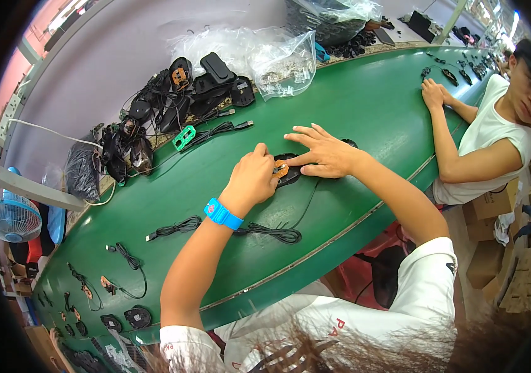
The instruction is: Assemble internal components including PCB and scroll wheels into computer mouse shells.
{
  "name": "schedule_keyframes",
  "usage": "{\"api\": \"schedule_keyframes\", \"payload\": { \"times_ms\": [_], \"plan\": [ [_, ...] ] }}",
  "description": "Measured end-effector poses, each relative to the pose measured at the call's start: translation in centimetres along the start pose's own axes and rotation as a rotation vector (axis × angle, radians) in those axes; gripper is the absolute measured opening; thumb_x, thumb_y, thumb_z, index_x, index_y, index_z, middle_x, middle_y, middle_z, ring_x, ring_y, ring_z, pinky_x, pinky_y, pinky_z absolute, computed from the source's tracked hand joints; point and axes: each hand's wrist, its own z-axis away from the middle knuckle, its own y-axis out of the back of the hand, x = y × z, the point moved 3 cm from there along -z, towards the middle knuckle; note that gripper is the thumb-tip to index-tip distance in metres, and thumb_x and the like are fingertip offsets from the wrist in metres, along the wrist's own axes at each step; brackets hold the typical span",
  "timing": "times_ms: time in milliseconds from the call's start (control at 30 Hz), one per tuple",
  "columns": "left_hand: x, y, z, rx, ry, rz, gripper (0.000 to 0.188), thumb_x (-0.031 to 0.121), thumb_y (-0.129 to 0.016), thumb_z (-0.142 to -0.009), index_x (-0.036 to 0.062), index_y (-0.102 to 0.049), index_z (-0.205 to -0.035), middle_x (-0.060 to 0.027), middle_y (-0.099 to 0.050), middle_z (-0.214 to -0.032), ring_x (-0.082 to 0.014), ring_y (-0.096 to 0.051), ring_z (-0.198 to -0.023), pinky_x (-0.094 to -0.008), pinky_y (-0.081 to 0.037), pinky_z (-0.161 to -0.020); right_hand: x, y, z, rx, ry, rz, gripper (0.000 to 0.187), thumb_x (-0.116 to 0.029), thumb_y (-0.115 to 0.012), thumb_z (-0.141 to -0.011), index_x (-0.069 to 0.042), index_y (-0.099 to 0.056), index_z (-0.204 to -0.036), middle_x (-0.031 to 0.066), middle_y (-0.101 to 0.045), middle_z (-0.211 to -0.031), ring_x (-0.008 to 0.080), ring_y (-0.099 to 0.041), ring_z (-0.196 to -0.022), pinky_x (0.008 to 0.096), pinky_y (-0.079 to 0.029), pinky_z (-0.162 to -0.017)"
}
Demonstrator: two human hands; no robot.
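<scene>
A small orange circuit board sits in a black mouse shell on the green bench. My left hand, with a blue band on its wrist, curls its fingers closed at the board's left edge. The fingertips are partly hidden. My right hand spreads its fingers over the shell, the index fingertip touching the board and the thumb below it. From the shell a thin black cable runs toward me to a coiled bundle, beside my left forearm.
A green circuit board panel lies near a cable with a plug. Black mouse parts and clear plastic bags line the wall. More cabled boards rest at left. A co-worker sits at right, hands on the bench.
</scene>
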Motion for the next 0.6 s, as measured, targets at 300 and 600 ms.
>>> {"api": "schedule_keyframes", "payload": {
  "times_ms": [300,600],
  "plan": [
    [0.2,0.3,-0.3,-0.071,0.034,0.013,0.028,0.012,-0.077,-0.073,-0.0039,-0.073,-0.095,-0.0170,-0.063,-0.113,-0.0384,-0.065,-0.096,-0.0461,-0.055,-0.085,-0.4,1.8,0.2,0.367,-0.014,-0.151,0.026,-0.014,-0.075,-0.079,-0.010,-0.076,-0.105,0.0108,-0.064,-0.124,0.0333,-0.054,-0.124,0.0444,-0.045,-0.107],
    [-2.0,2.2,0.4,0.040,0.057,0.403,0.039,0.015,-0.083,-0.071,-0.0017,-0.074,-0.104,-0.0136,-0.068,-0.112,-0.0277,-0.069,-0.095,-0.0367,-0.058,-0.082,-1.6,1.1,-0.4,0.386,-0.137,-0.313,0.021,-0.012,-0.076,-0.079,-0.007,-0.077,-0.099,0.0081,-0.065,-0.100,0.0275,-0.059,-0.101,0.0406,-0.050,-0.090]
  ]
}}
